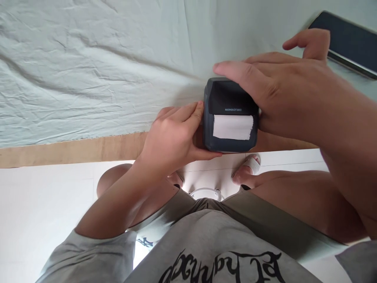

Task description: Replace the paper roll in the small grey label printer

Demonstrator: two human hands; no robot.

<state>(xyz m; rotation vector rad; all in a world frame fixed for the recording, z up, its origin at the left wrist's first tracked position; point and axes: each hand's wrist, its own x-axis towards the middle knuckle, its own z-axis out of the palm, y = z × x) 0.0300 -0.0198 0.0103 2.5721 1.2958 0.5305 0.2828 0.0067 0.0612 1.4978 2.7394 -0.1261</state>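
Note:
A dark, box-shaped NIIMBOT device (232, 96) stands at the table's front edge, and a white label or paper strip (233, 127) with a ragged right edge shows on it. My left hand (173, 135) grips the device's left side, fingers at the side and thumb along its lower front edge. My right hand (282, 86) is against the device's right side, its fingers apart and stretched out, index finger or thumb over the upper right corner. The right palm and its underside are hidden.
A black phone (350, 43) lies at the upper right, beyond my right hand. A wrinkled pale green cloth (88, 70) covers the table, with a bare wooden edge (73, 151) in front. My legs and a pale floor show below.

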